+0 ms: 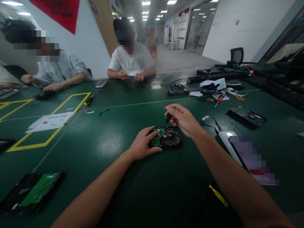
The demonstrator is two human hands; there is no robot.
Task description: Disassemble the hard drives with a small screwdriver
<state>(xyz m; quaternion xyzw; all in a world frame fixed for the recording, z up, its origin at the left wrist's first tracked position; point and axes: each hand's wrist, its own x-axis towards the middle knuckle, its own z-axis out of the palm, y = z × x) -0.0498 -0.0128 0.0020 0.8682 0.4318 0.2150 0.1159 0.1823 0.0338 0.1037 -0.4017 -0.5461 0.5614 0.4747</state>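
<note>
A black hard drive (169, 139) with a green circuit board lies on the green table (118, 139) in front of me. My left hand (142, 144) grips its left edge, thumb on the board. My right hand (184, 120) is closed around a small screwdriver (167, 117) with a yellow and black handle. The screwdriver stands nearly upright with its tip down on the drive's top.
Another hard drive (33, 191) lies at the near left, a third one (247, 115) at the right. A white device (247, 156) and a yellow strip (218, 196) lie beside my right arm. Two people sit across the table. Tools and cables crowd the far right.
</note>
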